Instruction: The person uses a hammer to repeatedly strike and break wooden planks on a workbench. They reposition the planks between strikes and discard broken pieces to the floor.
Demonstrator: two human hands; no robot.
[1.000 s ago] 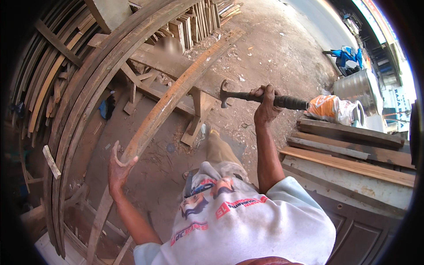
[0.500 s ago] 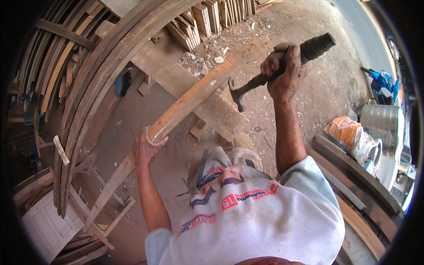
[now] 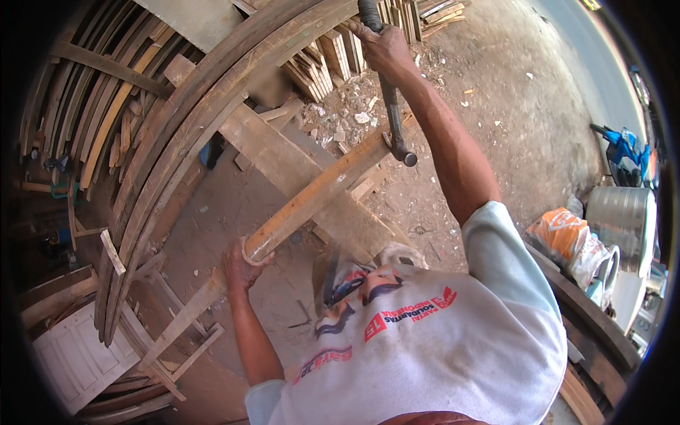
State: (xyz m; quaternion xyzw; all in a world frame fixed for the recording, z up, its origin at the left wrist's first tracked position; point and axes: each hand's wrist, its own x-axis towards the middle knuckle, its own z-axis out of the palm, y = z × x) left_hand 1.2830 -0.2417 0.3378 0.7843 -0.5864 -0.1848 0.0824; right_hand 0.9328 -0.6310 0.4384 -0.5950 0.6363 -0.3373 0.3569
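Observation:
My left hand (image 3: 243,268) is closed around the near end of a wooden beam (image 3: 312,198). The beam slants away to the right across a wide plank (image 3: 273,150). In my right hand (image 3: 388,55), stretched out far ahead, is a claw hammer (image 3: 392,110), its dark ribbed grip up in my fist. The hammer's head is down at the beam's far end, with the claw side against the wood and the striking face turned to the right. Whether a nail sits under the claw is too small to tell.
Long curved timbers (image 3: 205,117) run along the left, with more stacked lengths behind. Short boards (image 3: 333,57) stand upright at the back, near scattered wood chips. A white panelled door (image 3: 81,354) lies lower left. On the right are an orange-and-white sack (image 3: 563,230) and a metal drum (image 3: 620,212).
My right hand has swung the hammer forward and to the left, from raised in the air down to the beam's far end. My left hand keeps its hold on the beam.

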